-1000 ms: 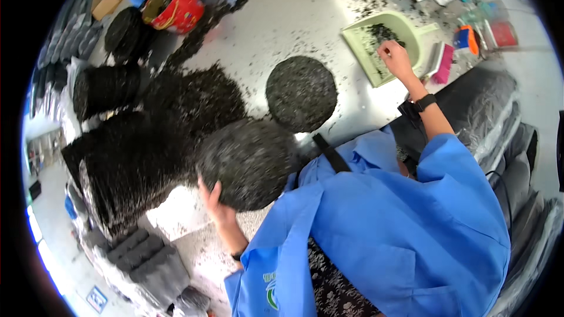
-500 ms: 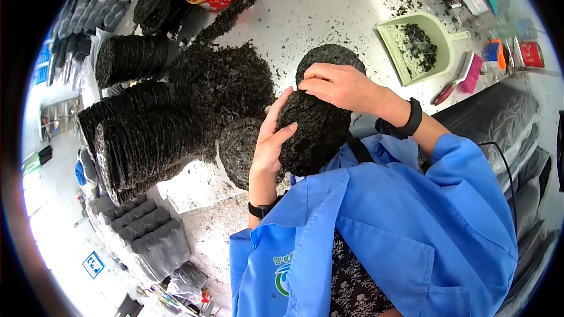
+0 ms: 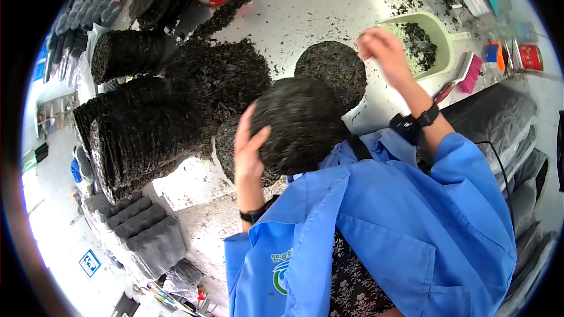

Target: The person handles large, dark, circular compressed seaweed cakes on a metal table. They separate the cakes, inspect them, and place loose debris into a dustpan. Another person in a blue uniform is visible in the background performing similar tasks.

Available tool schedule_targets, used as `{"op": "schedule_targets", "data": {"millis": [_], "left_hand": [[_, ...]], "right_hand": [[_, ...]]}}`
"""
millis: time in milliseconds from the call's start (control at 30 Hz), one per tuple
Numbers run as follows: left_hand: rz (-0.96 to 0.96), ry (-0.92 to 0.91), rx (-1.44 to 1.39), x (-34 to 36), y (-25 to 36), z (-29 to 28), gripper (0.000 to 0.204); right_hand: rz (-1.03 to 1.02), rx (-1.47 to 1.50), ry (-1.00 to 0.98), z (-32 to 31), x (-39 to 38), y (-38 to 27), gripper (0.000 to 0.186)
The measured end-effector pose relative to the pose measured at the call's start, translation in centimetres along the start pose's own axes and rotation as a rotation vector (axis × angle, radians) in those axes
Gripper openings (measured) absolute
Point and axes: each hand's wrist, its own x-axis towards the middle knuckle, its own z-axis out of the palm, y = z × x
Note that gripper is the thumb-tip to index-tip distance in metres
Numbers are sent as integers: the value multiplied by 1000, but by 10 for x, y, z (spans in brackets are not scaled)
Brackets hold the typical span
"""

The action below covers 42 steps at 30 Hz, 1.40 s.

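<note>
Gripping dark round disc (image 3: 302, 126) at left rim with left hand (image 3: 249, 155), spreading thumb apart from fingers. Looking near-black, rough, matted, partly motion-blurred. Hanging before blue coat (image 3: 382, 211), partly hiding similar disc (image 3: 343, 73) lying on white table (image 3: 282, 17). Holding right hand (image 3: 385, 50) beside pale-green dustpan (image 3: 445, 38), curling fingers loosely; cannot tell whether pinching anything.

Dark round disc (image 3: 296, 123), middle of scene, near side.
Black with faint greenish cast, looks matted; fine texture blurred. Near-circular outline, broad face showing, held at left rim. Exact tilt can't be told.
</note>
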Motion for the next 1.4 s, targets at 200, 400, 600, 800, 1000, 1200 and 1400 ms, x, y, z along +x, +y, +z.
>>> {"op": "schedule_targets", "data": {"millis": [200, 400, 600, 800, 1000, 1200, 1400], "left_hand": [[116, 284, -245, -50, -7, -122, 62], [161, 660, 1002, -59, -30, -131, 58], [408, 258, 1569, -46, -54, -67, 62], [204, 212, 1573, -39, -83, -64, 71], [149, -32, 1776, -68, -62, -31, 116], [111, -40, 1784, -81, -75, -38, 86], [506, 65, 1864, -93, -73, -48, 63]], "right_hand": [[-218, -1567, 438, -157, -3, 21, 22], [-496, -1402, -419, -58, -46, 84, 31], [-453, -1710, -602, 1, -46, 103, 81], [-537, -1670, -726, -9, -35, 107, 62], [-702, -1474, -319, -5, -26, 57, 39], [-86, -890, 225, -10, -26, 6, 24], [124, 140, 297, -15, -32, 10, 25]]}}
